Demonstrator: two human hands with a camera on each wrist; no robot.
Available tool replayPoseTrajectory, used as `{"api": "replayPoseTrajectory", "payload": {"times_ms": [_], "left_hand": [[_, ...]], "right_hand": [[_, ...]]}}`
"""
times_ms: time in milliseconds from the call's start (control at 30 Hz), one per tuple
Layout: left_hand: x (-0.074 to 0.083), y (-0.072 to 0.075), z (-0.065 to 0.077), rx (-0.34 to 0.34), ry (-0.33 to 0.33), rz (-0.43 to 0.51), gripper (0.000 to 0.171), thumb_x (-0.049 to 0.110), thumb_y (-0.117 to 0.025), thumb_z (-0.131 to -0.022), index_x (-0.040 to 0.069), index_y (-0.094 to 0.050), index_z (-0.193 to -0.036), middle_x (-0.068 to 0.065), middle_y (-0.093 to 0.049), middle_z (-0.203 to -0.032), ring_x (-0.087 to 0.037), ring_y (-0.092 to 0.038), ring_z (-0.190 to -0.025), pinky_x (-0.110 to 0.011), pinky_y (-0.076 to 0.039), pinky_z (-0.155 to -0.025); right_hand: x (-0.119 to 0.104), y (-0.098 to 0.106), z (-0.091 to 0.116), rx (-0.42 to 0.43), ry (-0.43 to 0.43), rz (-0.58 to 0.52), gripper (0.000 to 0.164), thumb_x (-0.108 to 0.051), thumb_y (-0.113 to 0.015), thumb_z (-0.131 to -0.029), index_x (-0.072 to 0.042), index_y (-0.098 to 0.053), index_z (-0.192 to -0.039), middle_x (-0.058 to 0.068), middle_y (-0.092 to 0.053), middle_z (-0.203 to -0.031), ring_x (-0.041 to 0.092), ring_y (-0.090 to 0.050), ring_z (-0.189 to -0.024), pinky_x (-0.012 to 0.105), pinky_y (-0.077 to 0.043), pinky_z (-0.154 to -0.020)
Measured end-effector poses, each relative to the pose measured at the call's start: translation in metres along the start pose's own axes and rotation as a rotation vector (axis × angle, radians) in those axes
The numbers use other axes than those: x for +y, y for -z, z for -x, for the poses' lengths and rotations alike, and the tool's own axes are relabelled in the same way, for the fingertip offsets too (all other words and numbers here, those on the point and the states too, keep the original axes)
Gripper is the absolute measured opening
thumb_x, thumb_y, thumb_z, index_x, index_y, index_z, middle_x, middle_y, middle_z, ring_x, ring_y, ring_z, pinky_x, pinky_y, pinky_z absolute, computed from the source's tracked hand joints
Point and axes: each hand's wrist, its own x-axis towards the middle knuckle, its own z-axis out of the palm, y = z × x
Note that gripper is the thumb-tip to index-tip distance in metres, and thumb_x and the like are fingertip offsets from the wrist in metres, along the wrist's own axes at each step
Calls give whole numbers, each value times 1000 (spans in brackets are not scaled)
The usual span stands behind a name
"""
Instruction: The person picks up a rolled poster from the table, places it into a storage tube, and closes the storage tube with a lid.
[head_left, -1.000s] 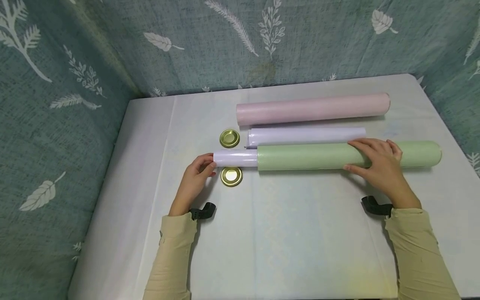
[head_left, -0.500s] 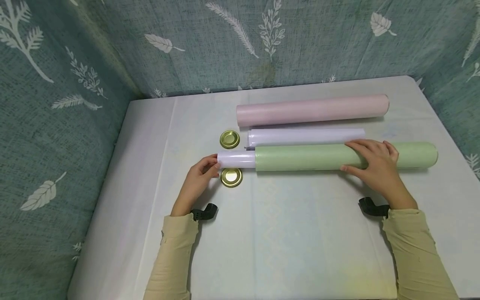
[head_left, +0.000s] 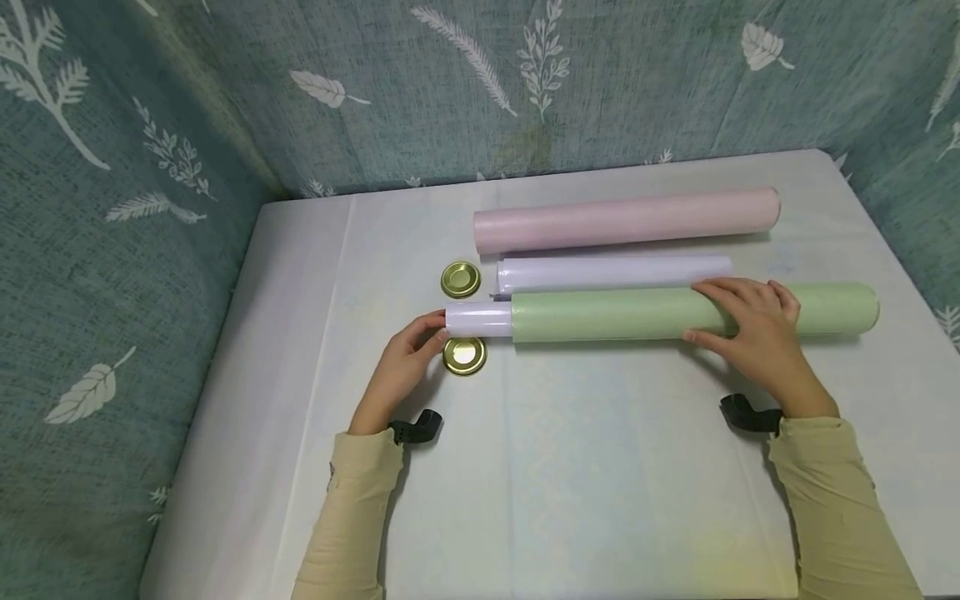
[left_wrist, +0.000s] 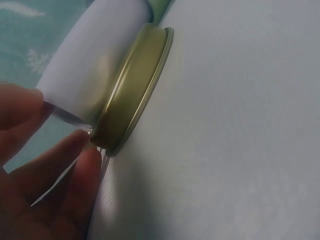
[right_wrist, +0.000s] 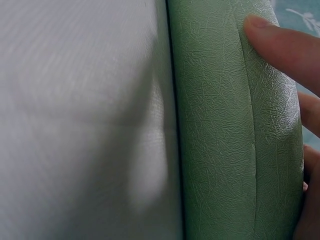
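A rolled sheet of glossy white paper point(head_left: 478, 320) sticks out of the left end of a green tube point(head_left: 615, 315). My left hand point(head_left: 397, 367) holds the paper roll's outer end; in the left wrist view its thumb and fingertips are at the rim of the roll point(left_wrist: 95, 55). Across the right part of the green tube, my right hand point(head_left: 757, 337) grips it, thumb on the near side and fingers over the far side. The right wrist view shows the tube's textured surface point(right_wrist: 220, 125) and its lengthwise seam. The paper's inner part is hidden inside the tube.
One gold lid point(head_left: 464, 356) lies just in front of the paper roll, another gold lid point(head_left: 461, 279) behind it. A second white paper roll point(head_left: 615, 272) lies behind the green tube, with a pink tube point(head_left: 626, 219) farther back. Patterned cloth point(head_left: 420, 92) borders the table.
My left hand has moved to the right, and the paper roll has slid farther into the green tube, so less of it shows. My right hand and the tube have barely shifted.
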Motion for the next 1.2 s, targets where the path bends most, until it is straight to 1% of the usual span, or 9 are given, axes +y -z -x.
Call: {"api": "replayPoseTrajectory", "payload": {"times_ms": [67,167,300,433,533,600,800,1033,1200], "left_hand": [[9,0,2,-9,0,0,23,18,-53,-91,8,-58,-110,-3,-46,-131,-17,-38,-122,-37,-30,-100],[22,-1,6,-15,8,2,22,12,-52,-91,4,-57,-111,-7,-45,-131,-20,-38,-123,-38,-30,-100],[27,-2,8,-26,17,-15,24,12,-52,-91,3,-56,-112,-9,-44,-132,-22,-38,-122,-39,-32,-99],[12,-3,3,-39,14,-38,24,15,-52,-91,8,-56,-114,-5,-43,-133,-21,-35,-124,-40,-33,-98],[-1,-4,-3,-43,0,-64,24,17,-53,-90,14,-57,-114,1,-43,-133,-17,-33,-125,-38,-32,-99],[-4,-4,-4,-44,-12,-81,24,17,-54,-90,15,-57,-114,3,-43,-133,-16,-34,-125,-38,-32,-98],[-3,-5,-5,-69,-28,-94,23,17,-53,-91,18,-57,-114,6,-44,-131,-13,-34,-124,-33,-31,-99],[0,-6,-4,-87,-27,-60,23,13,-51,-91,17,-57,-112,5,-44,-132,-13,-35,-124,-34,-31,-100],[1,-8,-2,-93,-21,-104,21,11,-51,-90,16,-57,-110,5,-42,-133,-14,-37,-122,-34,-34,-98]], "right_hand": [[0,0,-1,1,4,-1,68,-42,-72,-71,-20,-47,-130,10,-44,-126,33,-33,-116,50,-2,-100],[0,0,-1,3,9,2,68,-42,-72,-70,-20,-47,-129,10,-44,-126,33,-33,-116,51,-2,-100],[1,0,-1,1,8,11,68,-42,-72,-70,-21,-46,-130,10,-44,-126,33,-34,-115,50,-3,-100],[1,0,-1,3,9,7,68,-41,-72,-71,-20,-47,-130,10,-44,-126,33,-33,-116,50,-3,-100],[1,0,0,6,7,7,68,-41,-72,-71,-20,-46,-130,10,-44,-127,33,-33,-116,51,-3,-100],[1,0,1,5,3,8,68,-41,-72,-71,-20,-46,-130,10,-44,-127,33,-34,-116,51,-3,-100],[2,-1,1,19,4,4,67,-39,-73,-70,-20,-47,-129,9,-44,-127,32,-34,-115,50,-4,-100],[2,0,0,14,2,5,67,-40,-73,-71,-19,-48,-129,9,-44,-127,32,-33,-116,50,-3,-100],[1,0,0,14,13,9,67,-40,-73,-70,-19,-48,-129,10,-44,-127,32,-33,-116,50,-3,-100]]}}
